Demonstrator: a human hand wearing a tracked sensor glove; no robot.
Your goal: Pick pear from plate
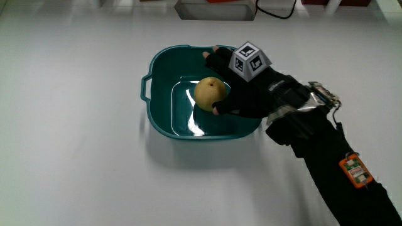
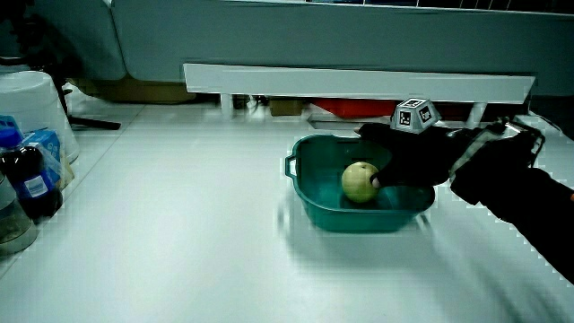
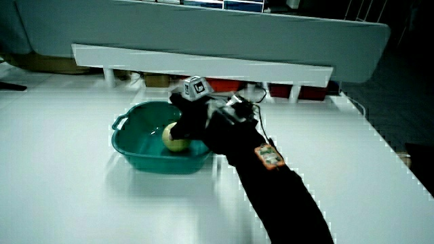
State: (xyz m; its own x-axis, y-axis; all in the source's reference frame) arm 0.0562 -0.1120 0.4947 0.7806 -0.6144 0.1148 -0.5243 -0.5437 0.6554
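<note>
A yellow-green pear (image 1: pixel 207 93) (image 2: pixel 359 182) (image 3: pixel 171 137) rests inside a teal basin-like plate (image 1: pixel 160 59) (image 2: pixel 309 148) (image 3: pixel 129 112) with a small handle on its rim. The gloved hand (image 1: pixel 245 88) (image 2: pixel 417 157) (image 3: pixel 193 112) reaches into the plate beside the pear, its patterned cube (image 1: pixel 250 61) facing up. Its fingers are spread around the pear. The thumb lies against the pear's side nearer the person, while the other fingers arch over the part farther from the person, with a small gap. The pear still sits on the plate's floor. The forearm crosses the plate's rim.
A low white partition (image 2: pixel 359 82) (image 3: pixel 203 61) runs along the table's edge farthest from the person. In a side view, a dark bottle (image 2: pixel 27 179) and a white container (image 2: pixel 31 99) stand at the table's edge. A box (image 1: pixel 213 7) and a black cable (image 1: pixel 276 12) lie near the partition.
</note>
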